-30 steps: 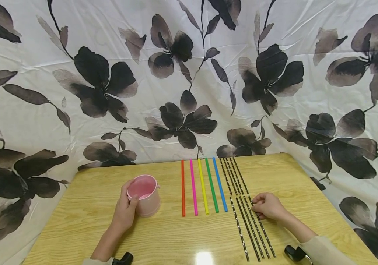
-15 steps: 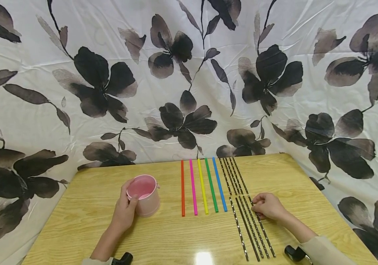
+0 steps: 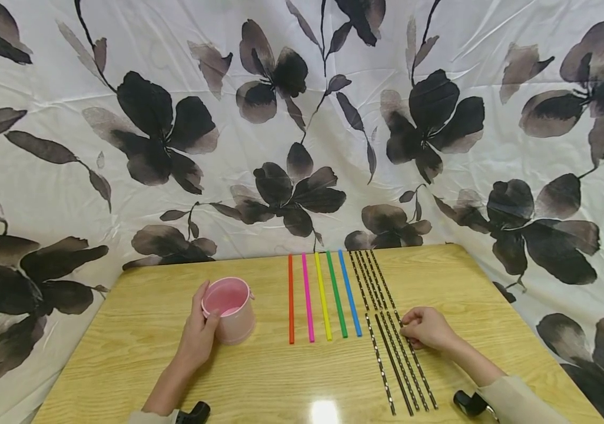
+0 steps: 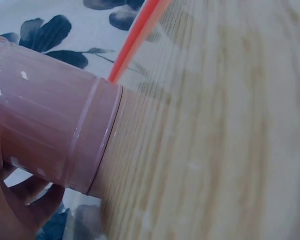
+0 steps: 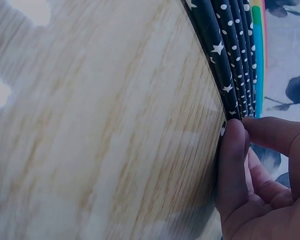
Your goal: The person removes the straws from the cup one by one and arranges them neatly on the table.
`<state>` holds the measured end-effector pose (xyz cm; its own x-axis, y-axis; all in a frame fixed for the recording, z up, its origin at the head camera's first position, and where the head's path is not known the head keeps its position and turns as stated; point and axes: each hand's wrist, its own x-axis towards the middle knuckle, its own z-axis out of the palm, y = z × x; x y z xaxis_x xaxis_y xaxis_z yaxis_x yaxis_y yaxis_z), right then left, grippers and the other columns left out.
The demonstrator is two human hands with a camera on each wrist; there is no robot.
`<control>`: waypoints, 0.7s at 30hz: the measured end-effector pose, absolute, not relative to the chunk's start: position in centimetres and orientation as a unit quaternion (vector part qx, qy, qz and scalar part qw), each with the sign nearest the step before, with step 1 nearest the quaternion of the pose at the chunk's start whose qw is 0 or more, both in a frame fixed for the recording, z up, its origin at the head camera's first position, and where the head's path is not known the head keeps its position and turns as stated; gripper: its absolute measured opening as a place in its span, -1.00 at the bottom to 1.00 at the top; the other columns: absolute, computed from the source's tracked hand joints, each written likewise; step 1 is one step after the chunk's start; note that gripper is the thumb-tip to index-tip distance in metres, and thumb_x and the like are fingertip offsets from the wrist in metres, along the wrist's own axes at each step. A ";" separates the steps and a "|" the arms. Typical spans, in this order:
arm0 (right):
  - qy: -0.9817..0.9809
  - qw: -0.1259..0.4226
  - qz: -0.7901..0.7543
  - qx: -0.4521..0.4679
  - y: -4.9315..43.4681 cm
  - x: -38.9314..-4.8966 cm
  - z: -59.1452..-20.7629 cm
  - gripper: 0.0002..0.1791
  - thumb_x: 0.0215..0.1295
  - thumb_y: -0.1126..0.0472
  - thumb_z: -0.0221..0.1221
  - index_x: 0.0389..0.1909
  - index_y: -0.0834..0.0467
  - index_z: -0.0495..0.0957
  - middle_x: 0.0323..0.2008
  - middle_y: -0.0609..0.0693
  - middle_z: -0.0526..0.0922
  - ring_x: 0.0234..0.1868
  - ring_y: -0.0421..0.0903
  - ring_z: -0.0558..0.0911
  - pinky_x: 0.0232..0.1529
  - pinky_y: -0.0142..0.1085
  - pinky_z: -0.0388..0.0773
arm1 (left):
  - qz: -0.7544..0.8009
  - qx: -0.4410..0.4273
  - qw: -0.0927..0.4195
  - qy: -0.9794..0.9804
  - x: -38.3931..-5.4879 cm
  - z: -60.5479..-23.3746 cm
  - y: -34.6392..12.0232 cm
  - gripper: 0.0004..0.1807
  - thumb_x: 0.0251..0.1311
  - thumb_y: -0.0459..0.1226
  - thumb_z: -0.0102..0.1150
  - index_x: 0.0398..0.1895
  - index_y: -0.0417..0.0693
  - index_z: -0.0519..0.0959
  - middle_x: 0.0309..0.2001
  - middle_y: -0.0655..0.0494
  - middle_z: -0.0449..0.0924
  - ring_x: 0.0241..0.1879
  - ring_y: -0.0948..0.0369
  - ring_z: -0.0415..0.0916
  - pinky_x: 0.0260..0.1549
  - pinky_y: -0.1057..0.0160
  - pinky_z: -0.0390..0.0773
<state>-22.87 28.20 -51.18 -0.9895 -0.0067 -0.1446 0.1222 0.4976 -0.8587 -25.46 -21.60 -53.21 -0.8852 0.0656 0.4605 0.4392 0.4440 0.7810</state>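
Observation:
My left hand (image 3: 194, 338) grips a small pink bucket (image 3: 237, 327) that stands on the table, thumb over the near rim and fingers round its left side. In the left wrist view the bucket's wall (image 4: 45, 112) and base rim show, with curled fingers (image 4: 32, 197) below it. On the right, my right hand (image 3: 429, 328) pinches the outermost black straw (image 3: 421, 371) of the nearer row between thumb and index finger. The right wrist view shows white stars on this straw (image 5: 217, 49). It lies in line beside several dotted black straws (image 5: 228, 30).
Single straws lie parallel mid-table: red (image 3: 291, 300), pink (image 3: 308, 300), yellow (image 3: 323, 297), green (image 3: 336, 294) and blue (image 3: 350, 294). A farther row of black straws (image 3: 383, 280) adjoins the nearer one. Behind the wooden table (image 3: 259, 383) hangs a flowered cloth (image 3: 344, 212).

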 end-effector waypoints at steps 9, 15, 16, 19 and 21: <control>0.855 0.071 -0.514 0.024 28.3 -23.1 -51.2 -0.76 0.15 0.42 0.28 -0.18 0.41 0.50 -0.50 0.10 0.57 -0.55 -0.06 0.57 -0.55 -0.24 0.57 | -0.548 -0.163 0.180 -0.801 -24.8 -52.9 -21.9 -0.21 0.43 0.12 -0.18 0.56 0.08 -0.18 0.34 -0.26 0.22 0.29 -0.11 0.22 0.19 0.40 0.17; 0.846 0.082 -0.527 0.014 28.2 -23.2 -50.1 -0.76 0.19 0.44 0.24 -0.14 0.43 0.48 -0.49 0.10 0.54 -0.54 -0.06 0.56 -0.55 -0.23 0.57 | -0.517 -0.153 0.175 -0.824 -24.4 -52.2 -22.8 -0.35 0.50 -0.15 -0.19 0.55 0.12 -0.12 0.33 -0.23 0.23 0.25 -0.14 0.27 0.07 0.52 0.22; 0.844 0.083 -0.529 0.012 28.3 -23.3 -49.8 -0.75 0.21 0.43 0.23 -0.13 0.44 0.48 -0.49 0.10 0.54 -0.54 -0.06 0.56 -0.55 -0.22 0.56 | -0.510 -0.152 0.176 -0.828 -24.3 -52.1 -23.0 -0.37 0.50 -0.19 -0.19 0.55 0.13 -0.11 0.33 -0.22 0.23 0.26 -0.14 0.27 0.07 0.53 0.22; 0.846 0.074 -0.529 0.001 28.5 -23.9 -48.8 -0.74 0.25 0.39 0.21 -0.10 0.44 0.48 -0.47 0.17 0.55 -0.52 -0.01 0.57 -0.52 -0.17 0.57 | -0.485 -0.161 0.185 -0.839 -24.4 -51.5 -24.1 -0.39 0.49 -0.31 -0.23 0.54 0.14 -0.05 0.33 -0.23 0.25 0.27 -0.19 0.26 0.08 0.55 0.18; 0.850 0.064 -0.523 -0.014 28.7 -24.2 -48.1 -0.74 0.28 0.35 0.19 -0.08 0.44 0.49 -0.42 0.22 0.57 -0.48 0.06 0.60 -0.46 -0.12 0.60 | -0.465 -0.170 0.191 -0.848 -24.6 -51.1 -25.1 -0.43 0.51 -0.31 -0.25 0.53 0.11 0.00 0.32 -0.24 0.26 0.26 -0.23 0.26 0.14 0.36 0.29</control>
<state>-24.25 28.68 -48.06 -0.9914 -0.0902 -0.0946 0.0438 0.4529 -0.8905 -24.56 -25.05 -51.08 -0.8694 0.1100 0.4817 0.4653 0.5102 0.7233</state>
